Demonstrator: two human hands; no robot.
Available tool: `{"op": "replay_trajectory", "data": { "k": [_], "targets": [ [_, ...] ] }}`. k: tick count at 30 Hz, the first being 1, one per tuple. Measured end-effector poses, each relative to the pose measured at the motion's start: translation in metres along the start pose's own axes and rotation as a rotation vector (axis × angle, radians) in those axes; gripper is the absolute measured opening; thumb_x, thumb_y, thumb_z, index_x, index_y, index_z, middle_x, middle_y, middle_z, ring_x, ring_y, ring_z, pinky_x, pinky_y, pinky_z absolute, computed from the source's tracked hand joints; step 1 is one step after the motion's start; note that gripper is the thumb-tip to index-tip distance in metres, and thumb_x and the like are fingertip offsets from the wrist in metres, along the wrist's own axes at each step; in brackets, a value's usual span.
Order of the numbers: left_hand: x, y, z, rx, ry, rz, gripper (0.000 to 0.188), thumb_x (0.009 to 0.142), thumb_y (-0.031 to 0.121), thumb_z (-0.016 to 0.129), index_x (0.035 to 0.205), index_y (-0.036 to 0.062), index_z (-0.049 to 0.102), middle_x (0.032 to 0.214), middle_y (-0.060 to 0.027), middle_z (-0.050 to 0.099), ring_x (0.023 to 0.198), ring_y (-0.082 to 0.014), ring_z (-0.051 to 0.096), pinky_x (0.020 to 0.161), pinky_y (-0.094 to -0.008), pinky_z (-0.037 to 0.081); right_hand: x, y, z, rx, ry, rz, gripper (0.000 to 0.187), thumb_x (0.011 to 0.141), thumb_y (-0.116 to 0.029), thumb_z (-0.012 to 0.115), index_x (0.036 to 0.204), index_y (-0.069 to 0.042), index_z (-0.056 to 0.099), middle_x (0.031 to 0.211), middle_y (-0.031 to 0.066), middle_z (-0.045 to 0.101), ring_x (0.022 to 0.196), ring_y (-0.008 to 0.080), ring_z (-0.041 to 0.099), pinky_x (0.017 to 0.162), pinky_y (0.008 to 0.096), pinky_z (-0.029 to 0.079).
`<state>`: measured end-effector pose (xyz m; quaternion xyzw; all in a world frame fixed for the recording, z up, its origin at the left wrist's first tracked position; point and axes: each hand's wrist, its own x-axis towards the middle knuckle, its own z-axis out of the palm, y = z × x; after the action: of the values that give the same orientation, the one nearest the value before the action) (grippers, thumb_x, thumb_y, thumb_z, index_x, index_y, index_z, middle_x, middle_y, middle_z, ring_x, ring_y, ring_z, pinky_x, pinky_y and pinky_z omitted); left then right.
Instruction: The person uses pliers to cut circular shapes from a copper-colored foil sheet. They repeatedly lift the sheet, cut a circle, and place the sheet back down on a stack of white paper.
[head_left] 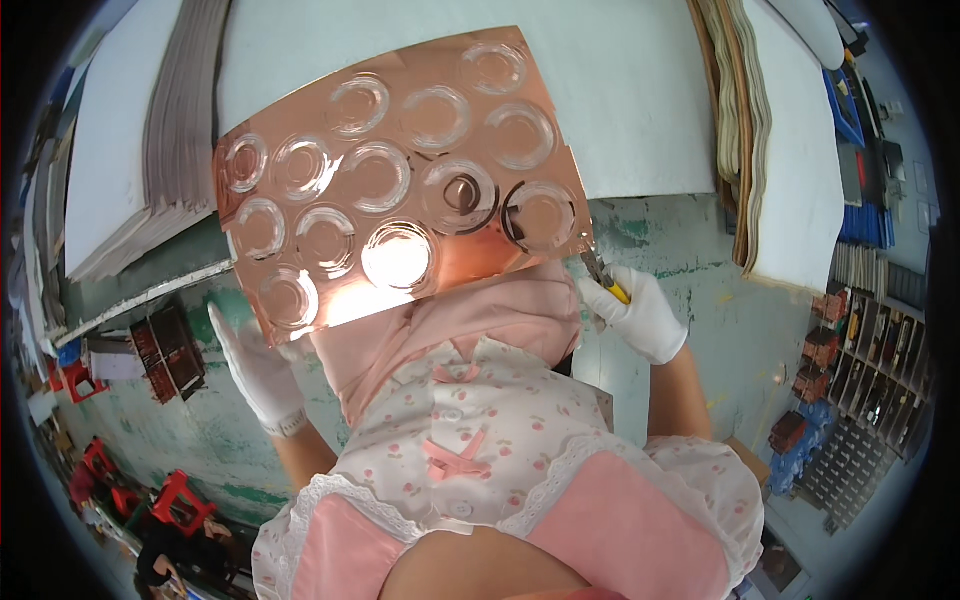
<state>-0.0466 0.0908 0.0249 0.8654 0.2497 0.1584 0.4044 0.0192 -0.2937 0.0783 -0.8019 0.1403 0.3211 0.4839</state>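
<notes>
A shiny copper-coloured sheet [455,262] with several round embossed rings lies tilted across the table edge, its near part over my lap. My right hand [645,318], in a white glove, is closed round a yellow-and-dark hand tool [616,288] that looks like pliers. The tool's metal head is at the sheet's right corner. At the sheet's near left corner is my left hand [262,372], also white-gloved, with fingers stretched out. Its thumb side meets the corner and is partly hidden by the sheet.
A pale worktable [640,120] carries a stack of grey sheets [185,110] at left and a stack of brownish sheets [745,130] at right. Red stools [182,503] stand low at left. A rack [880,335] with slots is at right.
</notes>
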Motion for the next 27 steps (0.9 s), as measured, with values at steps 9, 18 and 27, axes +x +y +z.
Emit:
{"op": "replay_trajectory", "data": {
  "k": [9,18,27],
  "targets": [
    [0.042,0.039,0.017,-0.648,-0.233,-0.435,0.035,0.089,0.032,0.055,0.106,0.0016,0.060,0.068,0.0055,0.051,0.055,0.0001,0.042,0.047,-0.0141,0.028,0.007,0.024,-0.008,0.246,-0.172,-0.157,0.020,0.082,-0.017,0.061,0.070,-0.002,0.057,0.061,-0.0015,0.052,0.056,0.0038,0.044,0.050,0.0217,0.038],
    [0.035,0.065,0.004,-0.665,-0.127,-0.461,0.017,0.086,0.018,0.061,0.086,0.0013,0.065,0.064,0.0069,0.049,0.054,0.0008,0.037,0.048,-0.0148,0.027,0.012,0.033,-0.013,0.150,-0.170,-0.212,0.016,0.079,-0.014,0.062,0.088,-0.001,0.058,0.075,0.0013,0.056,0.067,0.0062,0.049,0.059,0.0228,0.042],
    [0.033,0.128,-0.048,-0.366,-0.231,-0.155,0.017,0.086,0.014,0.061,0.081,-0.0017,0.065,0.074,0.0014,0.061,0.062,-0.0007,0.045,0.054,-0.0170,0.036,0.018,0.045,-0.036,0.127,-0.324,-0.263,0.034,0.079,-0.026,0.065,0.098,0.000,0.056,0.076,0.0031,0.056,0.070,0.0097,0.052,0.064,0.0249,0.043]
  ]
}}
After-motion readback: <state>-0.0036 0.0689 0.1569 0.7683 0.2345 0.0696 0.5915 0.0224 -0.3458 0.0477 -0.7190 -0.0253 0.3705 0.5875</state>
